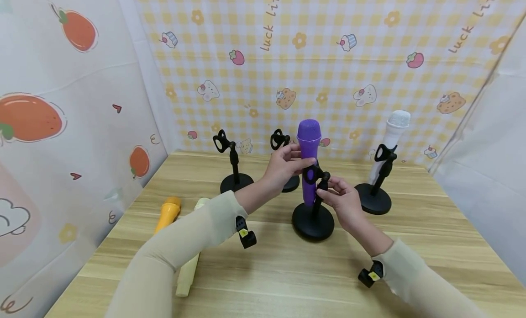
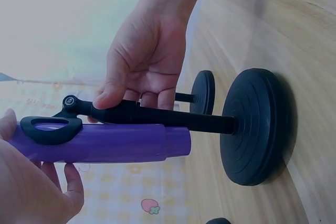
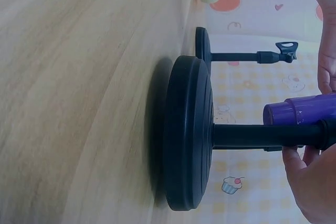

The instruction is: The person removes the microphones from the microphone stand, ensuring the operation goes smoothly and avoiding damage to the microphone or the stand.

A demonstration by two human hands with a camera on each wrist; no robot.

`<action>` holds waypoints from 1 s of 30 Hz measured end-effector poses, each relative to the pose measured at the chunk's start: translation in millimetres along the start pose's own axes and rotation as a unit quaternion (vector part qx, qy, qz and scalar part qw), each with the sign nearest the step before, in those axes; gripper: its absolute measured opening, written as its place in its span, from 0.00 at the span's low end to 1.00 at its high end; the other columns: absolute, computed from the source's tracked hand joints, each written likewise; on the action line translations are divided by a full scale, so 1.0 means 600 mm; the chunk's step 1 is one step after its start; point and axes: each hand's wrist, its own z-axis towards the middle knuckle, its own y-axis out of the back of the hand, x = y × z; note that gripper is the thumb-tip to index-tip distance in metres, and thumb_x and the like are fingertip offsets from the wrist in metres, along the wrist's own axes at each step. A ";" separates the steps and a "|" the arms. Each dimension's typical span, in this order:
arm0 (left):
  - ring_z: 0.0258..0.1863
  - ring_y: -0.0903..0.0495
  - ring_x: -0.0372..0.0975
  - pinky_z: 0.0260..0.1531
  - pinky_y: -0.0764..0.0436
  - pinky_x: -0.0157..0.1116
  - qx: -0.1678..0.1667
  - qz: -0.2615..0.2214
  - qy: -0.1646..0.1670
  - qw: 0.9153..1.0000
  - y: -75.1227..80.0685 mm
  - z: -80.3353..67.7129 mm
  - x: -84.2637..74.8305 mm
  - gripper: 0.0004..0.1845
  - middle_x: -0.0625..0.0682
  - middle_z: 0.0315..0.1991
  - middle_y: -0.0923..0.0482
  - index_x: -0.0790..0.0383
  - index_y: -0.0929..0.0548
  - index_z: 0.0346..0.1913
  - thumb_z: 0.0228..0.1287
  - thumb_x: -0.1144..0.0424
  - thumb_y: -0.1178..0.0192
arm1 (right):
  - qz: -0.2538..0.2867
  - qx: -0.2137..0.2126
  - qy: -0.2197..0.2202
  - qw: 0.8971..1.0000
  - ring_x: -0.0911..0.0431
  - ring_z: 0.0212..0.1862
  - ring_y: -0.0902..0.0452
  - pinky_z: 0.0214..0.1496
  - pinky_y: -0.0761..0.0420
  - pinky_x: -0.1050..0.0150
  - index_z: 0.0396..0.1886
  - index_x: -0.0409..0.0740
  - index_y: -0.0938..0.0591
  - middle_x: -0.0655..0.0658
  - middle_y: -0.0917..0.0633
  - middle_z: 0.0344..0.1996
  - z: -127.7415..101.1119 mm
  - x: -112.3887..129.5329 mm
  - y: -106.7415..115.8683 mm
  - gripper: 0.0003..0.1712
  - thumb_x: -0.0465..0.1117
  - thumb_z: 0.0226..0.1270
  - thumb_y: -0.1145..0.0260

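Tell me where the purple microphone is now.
In the head view the purple microphone stands centre, in the clip of the nearest black stand, with the left hand gripping it.

The table (image 1: 287, 272) is pale wood-grain board with a smooth, matt face. The purple microphone (image 1: 309, 160) looks like smooth plastic with a soft sheen; its stand (image 1: 313, 219) is matt black, the round base finely ridged. Beige sleeves (image 1: 181, 245) look like soft cloth.

left hand (image 1: 283, 165) curled, right hand (image 1: 343, 200) seemingly pinching
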 end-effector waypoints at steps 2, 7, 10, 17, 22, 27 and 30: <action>0.45 0.19 0.43 0.44 0.19 0.39 0.001 -0.002 -0.003 1.000 0.000 -0.003 0.000 0.22 0.54 0.47 0.19 0.61 0.20 0.56 0.58 0.65 0.29 | 0.000 0.000 0.004 1.000 0.60 0.41 0.18 0.46 0.18 0.63 0.41 0.48 0.20 0.53 0.16 0.36 -0.001 -0.001 0.000 0.14 0.25 0.62 0.34; 0.45 0.19 0.43 0.45 0.19 0.40 0.006 -0.013 -0.002 1.000 0.000 -0.008 0.000 0.23 0.55 0.47 0.19 0.62 0.21 0.57 0.58 0.66 0.30 | 0.004 -0.001 0.012 1.000 0.59 0.40 0.18 0.45 0.18 0.64 0.38 0.51 0.19 0.53 0.16 0.34 -0.004 -0.005 0.000 0.15 0.26 0.62 0.33; 0.46 0.19 0.43 0.46 0.19 0.40 0.006 -0.015 -0.001 1.000 0.000 -0.010 0.001 0.22 0.55 0.47 0.19 0.62 0.21 0.57 0.59 0.67 0.30 | 0.010 -0.001 0.011 1.000 0.60 0.40 0.18 0.45 0.18 0.64 0.37 0.51 0.19 0.53 0.16 0.34 -0.006 -0.007 0.000 0.15 0.25 0.63 0.35; 0.46 0.20 0.42 0.45 0.19 0.40 -0.002 -0.004 -0.003 1.000 0.002 -0.014 0.008 0.23 0.54 0.47 0.19 0.61 0.21 0.57 0.58 0.66 0.29 | 0.015 0.003 0.006 1.000 0.59 0.41 0.18 0.45 0.18 0.64 0.38 0.52 0.18 0.53 0.16 0.34 -0.010 -0.013 -0.001 0.16 0.25 0.62 0.34; 0.46 0.20 0.43 0.45 0.19 0.40 -0.002 -0.002 -0.010 1.000 0.003 -0.016 0.013 0.23 0.54 0.47 0.20 0.61 0.21 0.57 0.58 0.66 0.29 | 0.007 0.007 0.011 1.000 0.59 0.42 0.18 0.45 0.18 0.64 0.40 0.51 0.18 0.52 0.16 0.35 -0.012 -0.016 -0.001 0.15 0.25 0.63 0.34; 0.47 0.21 0.43 0.46 0.19 0.40 0.002 -0.009 -0.021 1.000 0.005 -0.016 0.018 0.23 0.55 0.47 0.20 0.62 0.21 0.57 0.58 0.67 0.30 | 0.003 0.009 0.015 1.000 0.59 0.42 0.18 0.46 0.18 0.64 0.43 0.44 0.19 0.52 0.16 0.36 -0.013 -0.018 -0.002 0.13 0.26 0.63 0.34; 0.46 0.20 0.44 0.46 0.19 0.41 0.004 -0.014 -0.023 1.000 0.006 -0.017 0.019 0.23 0.55 0.47 0.20 0.63 0.21 0.57 0.58 0.68 0.30 | -0.001 0.007 0.016 1.000 0.59 0.43 0.19 0.47 0.18 0.64 0.44 0.43 0.19 0.52 0.16 0.36 -0.013 -0.018 -0.002 0.13 0.26 0.63 0.33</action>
